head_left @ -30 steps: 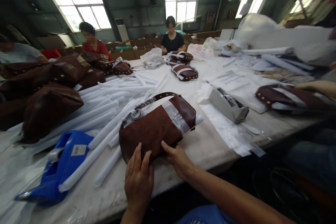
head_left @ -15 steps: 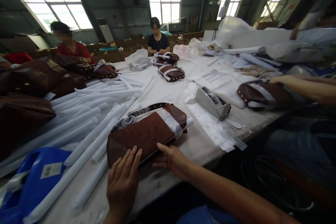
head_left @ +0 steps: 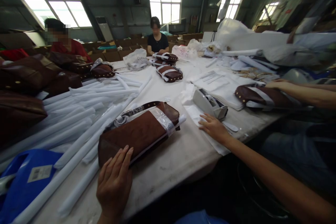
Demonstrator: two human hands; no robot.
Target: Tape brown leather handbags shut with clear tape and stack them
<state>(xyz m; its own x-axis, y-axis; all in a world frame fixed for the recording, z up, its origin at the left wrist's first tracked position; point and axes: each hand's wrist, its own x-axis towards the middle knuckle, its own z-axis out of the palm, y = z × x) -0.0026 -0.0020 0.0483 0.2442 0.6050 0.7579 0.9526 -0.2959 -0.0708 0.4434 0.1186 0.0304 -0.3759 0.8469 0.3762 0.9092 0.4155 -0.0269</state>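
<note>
A brown handbag (head_left: 139, 134) lies on its side in front of me, with a clear wrapped band around one end and its strap along the far edge. My left hand (head_left: 115, 178) lies with straight fingers on the bag's near left end; its thumb is hidden. To the right of the bag, my right hand (head_left: 214, 128) is stretched over thin white sheets (head_left: 193, 110), fingers apart and nothing held. Whether it touches the sheets I cannot tell. Just behind its fingertips stands a grey tape dispenser (head_left: 207, 101).
Long white paper rolls (head_left: 78, 122) and a blue container (head_left: 28, 185) lie on the left. More brown bags (head_left: 28, 73) are heaped behind them. Wrapped bags (head_left: 170, 73) sit mid-table. At right, a co-worker's hand (head_left: 279, 84) rests on another bag (head_left: 257, 96). Two people are across the table.
My right hand has left the handbag and moved right to the white sheets by the tape dispenser. My left hand stays on the bag.
</note>
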